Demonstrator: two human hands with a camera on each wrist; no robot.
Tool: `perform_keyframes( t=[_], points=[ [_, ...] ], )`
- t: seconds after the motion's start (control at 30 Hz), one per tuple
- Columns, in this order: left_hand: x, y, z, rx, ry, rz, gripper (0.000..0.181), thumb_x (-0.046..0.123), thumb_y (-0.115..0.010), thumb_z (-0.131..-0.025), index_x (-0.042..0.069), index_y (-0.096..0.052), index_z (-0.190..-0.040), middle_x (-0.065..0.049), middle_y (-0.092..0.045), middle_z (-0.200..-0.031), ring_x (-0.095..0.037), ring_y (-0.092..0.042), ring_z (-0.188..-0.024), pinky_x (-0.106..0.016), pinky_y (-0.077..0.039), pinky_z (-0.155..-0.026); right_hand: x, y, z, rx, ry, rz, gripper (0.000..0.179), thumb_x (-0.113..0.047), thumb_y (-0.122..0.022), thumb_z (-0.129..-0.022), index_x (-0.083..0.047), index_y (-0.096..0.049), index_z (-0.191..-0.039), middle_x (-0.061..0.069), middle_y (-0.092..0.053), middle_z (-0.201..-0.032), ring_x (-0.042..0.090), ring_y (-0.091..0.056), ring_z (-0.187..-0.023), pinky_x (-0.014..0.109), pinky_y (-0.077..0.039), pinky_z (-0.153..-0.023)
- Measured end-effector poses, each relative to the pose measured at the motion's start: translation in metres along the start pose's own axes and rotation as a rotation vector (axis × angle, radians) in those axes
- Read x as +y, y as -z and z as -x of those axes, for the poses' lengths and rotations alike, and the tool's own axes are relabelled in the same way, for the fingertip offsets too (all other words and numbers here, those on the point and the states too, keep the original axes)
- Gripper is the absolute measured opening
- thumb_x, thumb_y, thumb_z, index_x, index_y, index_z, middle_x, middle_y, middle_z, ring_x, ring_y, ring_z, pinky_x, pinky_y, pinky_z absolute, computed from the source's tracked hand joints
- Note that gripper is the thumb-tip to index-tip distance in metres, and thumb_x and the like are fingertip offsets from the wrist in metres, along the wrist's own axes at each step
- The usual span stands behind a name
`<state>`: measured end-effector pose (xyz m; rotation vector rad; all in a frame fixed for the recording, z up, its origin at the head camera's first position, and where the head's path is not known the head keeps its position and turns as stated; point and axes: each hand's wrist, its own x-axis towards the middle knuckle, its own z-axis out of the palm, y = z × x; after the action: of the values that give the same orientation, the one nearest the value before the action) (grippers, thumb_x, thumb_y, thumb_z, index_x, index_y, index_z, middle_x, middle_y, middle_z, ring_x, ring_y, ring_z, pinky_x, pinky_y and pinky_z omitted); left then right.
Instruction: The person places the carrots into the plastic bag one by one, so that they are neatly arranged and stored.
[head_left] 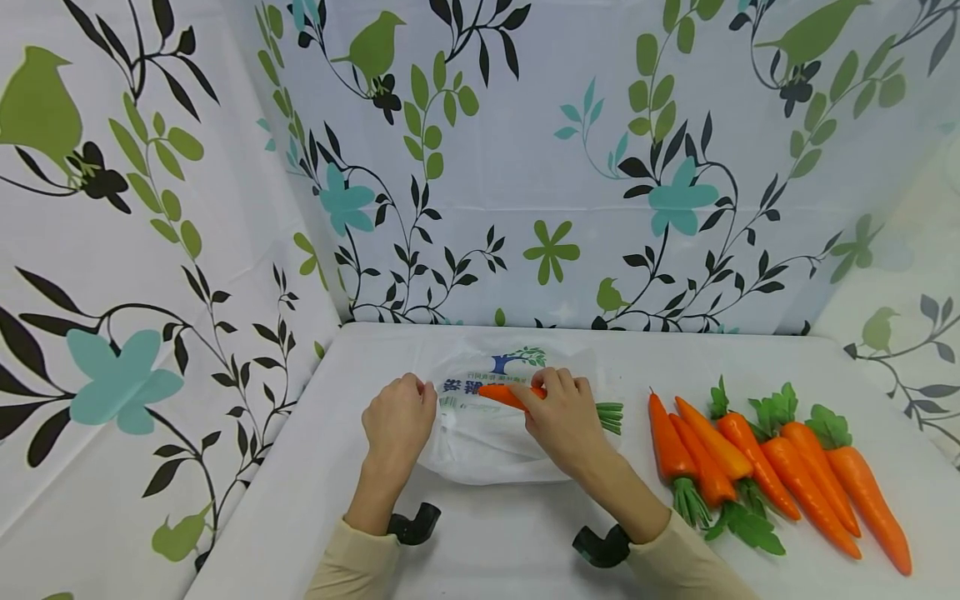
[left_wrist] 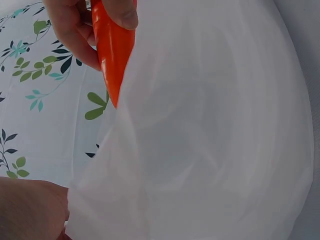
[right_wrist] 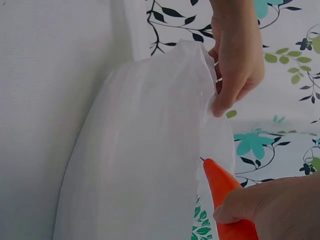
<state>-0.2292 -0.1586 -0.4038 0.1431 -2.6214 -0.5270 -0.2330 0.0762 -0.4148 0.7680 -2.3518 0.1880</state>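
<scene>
A white plastic bag (head_left: 487,454) with a printed tree and lettering stands on the white table. My left hand (head_left: 400,421) pinches its upper edge at the left, as the right wrist view also shows (right_wrist: 237,65). In my right hand (head_left: 566,421) is an orange carrot (head_left: 501,396), gripped around its body between thumb and fingers. Its tapered tip points left, at the bag's mouth; in the right wrist view the carrot (right_wrist: 220,182) has its tip beside the bag's rim. Green cut stems (head_left: 611,417) stick out to the right of that hand. The bag's inside is hidden.
Several carrots lie on the table at the right, among them a large one (head_left: 870,500) and a yellow-orange one (head_left: 712,437), some with green leaves (head_left: 750,529). Patterned cloth (head_left: 480,192) hangs behind the table. Black wrist mounts (head_left: 415,525) sit at both wrists.
</scene>
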Motion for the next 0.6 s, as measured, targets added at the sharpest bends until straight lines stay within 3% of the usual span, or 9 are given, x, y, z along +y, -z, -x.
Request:
perform_keyframes(
  t=[0.3,0.6],
  points=[
    [-0.001,0.001,-0.001,-0.006,0.0,-0.012,0.024,0.022,-0.062,-0.095,0.002,-0.07,-0.084,-0.011,-0.068,-0.071,-0.026,-0.062,-0.056,-0.038,-0.049,-0.048,-0.008,-0.008,-0.01,0.052,0.054,0.014,0.039,-0.008,-0.08,-0.077,-0.021,-0.069,-0.112,0.01,-0.063,-0.102,0.028,-0.056,-0.089,0.044,-0.047,-0.075],
    [-0.001,0.002,-0.001,-0.021,0.013,-0.016,0.025,0.023,-0.062,-0.095,0.002,-0.07,-0.085,-0.011,-0.068,-0.071,-0.026,-0.061,-0.057,-0.038,-0.05,-0.05,-0.012,-0.021,-0.018,0.035,0.085,0.03,0.036,-0.008,-0.079,-0.081,-0.024,-0.07,-0.112,0.01,-0.062,-0.104,0.028,-0.055,-0.092,0.046,-0.047,-0.077]
  ],
)
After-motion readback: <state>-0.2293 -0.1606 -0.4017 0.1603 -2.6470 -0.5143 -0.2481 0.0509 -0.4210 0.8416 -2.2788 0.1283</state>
